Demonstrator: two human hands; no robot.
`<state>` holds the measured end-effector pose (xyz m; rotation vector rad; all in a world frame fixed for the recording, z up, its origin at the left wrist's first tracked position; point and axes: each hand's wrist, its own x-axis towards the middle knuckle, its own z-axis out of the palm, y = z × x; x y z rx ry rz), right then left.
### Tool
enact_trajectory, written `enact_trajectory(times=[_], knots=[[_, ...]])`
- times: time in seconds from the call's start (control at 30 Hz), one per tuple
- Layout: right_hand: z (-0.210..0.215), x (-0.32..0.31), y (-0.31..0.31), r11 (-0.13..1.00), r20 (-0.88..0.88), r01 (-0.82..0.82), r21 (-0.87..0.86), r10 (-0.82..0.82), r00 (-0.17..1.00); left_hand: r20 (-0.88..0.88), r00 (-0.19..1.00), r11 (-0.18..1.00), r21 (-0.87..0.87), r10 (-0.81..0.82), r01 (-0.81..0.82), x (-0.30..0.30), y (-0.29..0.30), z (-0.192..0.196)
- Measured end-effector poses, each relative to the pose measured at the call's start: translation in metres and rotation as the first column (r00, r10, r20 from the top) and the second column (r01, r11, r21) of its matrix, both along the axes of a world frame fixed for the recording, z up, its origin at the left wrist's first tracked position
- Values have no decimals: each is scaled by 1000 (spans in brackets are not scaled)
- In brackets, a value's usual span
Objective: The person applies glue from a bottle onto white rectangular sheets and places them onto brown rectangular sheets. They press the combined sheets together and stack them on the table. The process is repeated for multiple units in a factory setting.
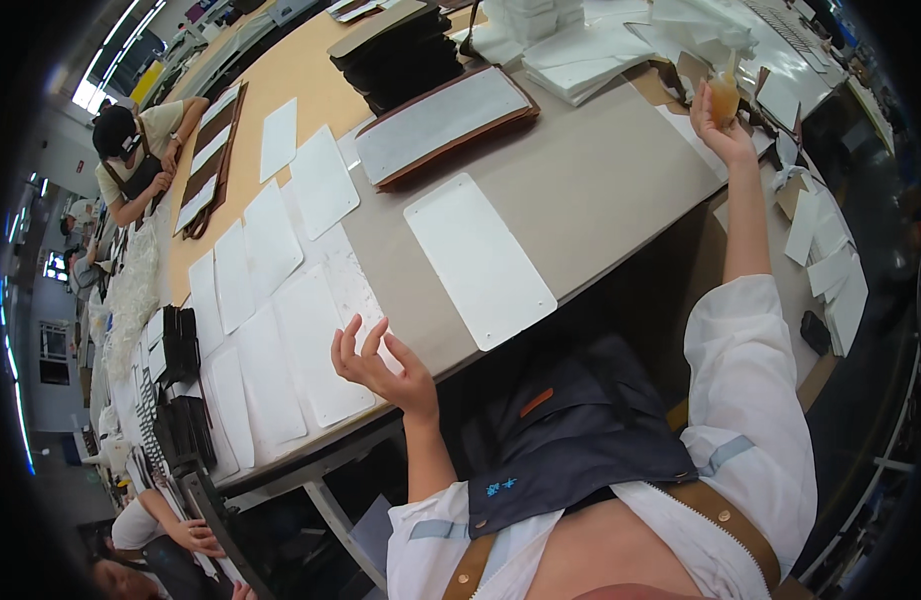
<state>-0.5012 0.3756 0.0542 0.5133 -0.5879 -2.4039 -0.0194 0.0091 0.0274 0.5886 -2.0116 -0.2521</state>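
White sheets on a big table, 2 hands up.
A white flat sheet (pixel 478 258) with round corners lies near the table's (pixel 600 180) edge. The left hand (pixel 380 365) floats beside it, fingers spread apart, holding nothing. Far right, the right hand (pixel 722 118) is raised, fingers closed around a small amber lump (pixel 723 95).

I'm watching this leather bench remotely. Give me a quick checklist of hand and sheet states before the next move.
1. Right hand holds amber lump: ok.
2. Left hand free: ok, open, fingers curled, above the table edge.
3. White sheet flat near the edge: ok.
4. Sheet uncovered: ok.
5. Lump wet or dry: cannot tell.
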Motion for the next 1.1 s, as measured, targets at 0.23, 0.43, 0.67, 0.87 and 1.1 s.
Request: enact_trajectory(times=[0.23,0.43,0.67,0.87,1.1], knots=[[-42,-39,9,994,-154,103,41,-96,983,87,960,953,174,-267,249,-6,7,21],[-26,63,-47,907,-507,126,401,106,856,617,668,892,135,-416,431,-31,54,54],[18,120,-94,609,-727,422,672,432,534,743,529,863,130,-411,488,-52,49,57],[56,130,-209,349,-555,851,393,828,-83,758,577,887,5,-305,462,-62,26,85],[16,104,-298,331,-81,933,-141,935,-344,517,849,969,-132,-113,209,-16,-45,182]])
